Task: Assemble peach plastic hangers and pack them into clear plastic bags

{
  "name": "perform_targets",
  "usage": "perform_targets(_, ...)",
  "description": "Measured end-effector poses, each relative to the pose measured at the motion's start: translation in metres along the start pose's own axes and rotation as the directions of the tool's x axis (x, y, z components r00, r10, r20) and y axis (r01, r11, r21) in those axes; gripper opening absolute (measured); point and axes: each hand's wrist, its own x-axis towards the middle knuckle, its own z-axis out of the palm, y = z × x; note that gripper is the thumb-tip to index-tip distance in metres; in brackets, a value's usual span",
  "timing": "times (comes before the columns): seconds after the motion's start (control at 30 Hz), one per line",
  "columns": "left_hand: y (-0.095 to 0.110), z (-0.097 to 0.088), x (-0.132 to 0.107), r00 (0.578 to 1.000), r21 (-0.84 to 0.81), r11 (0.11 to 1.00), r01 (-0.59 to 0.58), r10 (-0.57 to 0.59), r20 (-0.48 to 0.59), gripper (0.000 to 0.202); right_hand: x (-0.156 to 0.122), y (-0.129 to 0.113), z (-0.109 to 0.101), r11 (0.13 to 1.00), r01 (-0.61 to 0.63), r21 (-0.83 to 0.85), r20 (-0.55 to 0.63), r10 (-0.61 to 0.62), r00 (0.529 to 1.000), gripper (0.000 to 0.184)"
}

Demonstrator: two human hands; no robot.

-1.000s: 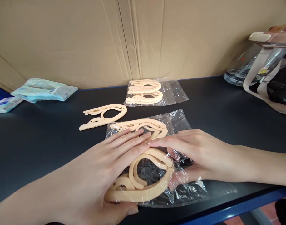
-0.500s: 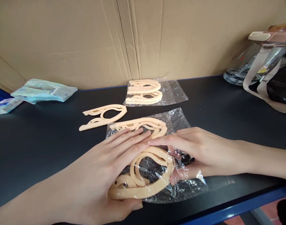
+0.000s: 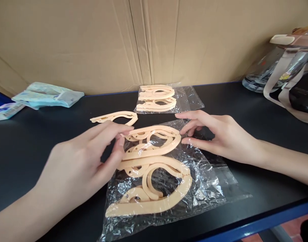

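Observation:
A clear plastic bag [image 3: 206,188] lies flat before me with cream folding hangers [image 3: 174,201] inside, set in two groups one above the other. My left hand [image 3: 93,151] pinches the left end of the upper folding hanger [image 3: 166,148] through the film, thumb and forefinger closed. At that hanger's right end hovers my right hand [image 3: 209,132], fingers apart, the tips close to or just touching the bag. A loose folding hanger [image 3: 128,116] rests beyond my left hand, which hides its lower part.
Farther back, a second clear bag [image 3: 189,99] holds several more hangers [image 3: 159,106]. Light blue tissue packs [image 3: 48,95] lie at the far left. A clear bottle [image 3: 260,74] with a strap stands at the right. Cardboard [image 3: 80,43] rises behind the black table [image 3: 25,151].
Both hands have drawn off the middle of the bag: the left slid up and left to pinch the upper hanger's end, the right lifted away with fingers parted. The lower hangers are uncovered.

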Motion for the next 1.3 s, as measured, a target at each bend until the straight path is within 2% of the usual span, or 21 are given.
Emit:
perform_targets(0.1, -0.003, -0.001, 0.001, 0.991, 0.195, 0.972, 0.13, -0.126, -0.032, 0.046, 0.001, -0.003, 0.0, 0.999, -0.048, 0.013, 0.025, 0.047, 0.999, 0.046)
perform_targets(0.17, -0.004, -0.001, 0.004, 0.985, 0.201, 0.965, 0.167, -0.173, 0.008, 0.051, 0.001, -0.003, 0.0, 0.998, -0.066, 0.025, 0.03, 0.065, 0.997, 0.048)
perform_targets(0.27, -0.003, -0.001, 0.008, 0.979, 0.075, 0.98, 0.183, -0.189, 0.073, 0.043, 0.002, -0.002, -0.002, 0.997, -0.066, 0.045, 0.014, 0.066, 0.998, 0.048)
perform_targets(0.43, 0.002, 0.002, 0.009, 0.993, -0.171, 0.979, 0.115, -0.112, 0.027, 0.028, 0.004, -0.001, -0.009, 0.995, -0.095, 0.033, 0.037, 0.094, 0.995, 0.05)
perform_targets(0.53, 0.004, 0.005, 0.009, 0.993, -0.268, 0.956, 0.122, -0.119, 0.028, 0.024, 0.005, 0.001, -0.011, 0.991, -0.12, 0.063, 0.086, 0.115, 0.99, 0.058)
perform_targets(0.7, 0.003, 0.01, 0.013, 0.992, -0.343, 0.93, 0.129, -0.125, 0.036, 0.026, 0.005, 0.007, -0.006, 0.985, -0.134, 0.113, 0.099, 0.123, 0.987, 0.063)
perform_targets(0.97, -0.005, 0.012, 0.012, 0.979, -0.428, 0.881, 0.2, -0.191, 0.066, 0.029, 0.002, 0.01, 0.004, 0.972, -0.118, 0.202, 0.049, 0.11, 0.993, 0.053)
perform_targets(1.03, -0.005, 0.012, 0.011, 0.984, -0.373, 0.911, 0.177, -0.173, 0.043, 0.03, 0.003, 0.009, 0.005, 0.965, -0.129, 0.227, 0.059, 0.118, 0.991, 0.052)
perform_targets(1.13, -0.006, 0.011, 0.008, 0.994, -0.131, 0.986, 0.107, -0.108, 0.003, 0.037, 0.004, 0.009, 0.005, 0.958, -0.141, 0.249, 0.077, 0.126, 0.989, 0.049)
perform_targets(1.2, -0.009, 0.012, 0.007, 0.999, 0.006, 0.999, 0.049, -0.049, 0.011, 0.04, 0.005, 0.009, 0.005, 0.955, -0.139, 0.26, 0.086, 0.121, 0.989, 0.048)
perform_targets(1.3, -0.014, 0.016, 0.007, 0.999, 0.037, 0.999, -0.027, 0.026, 0.028, 0.041, 0.005, 0.01, 0.004, 0.951, -0.142, 0.274, 0.098, 0.119, 0.988, 0.048)
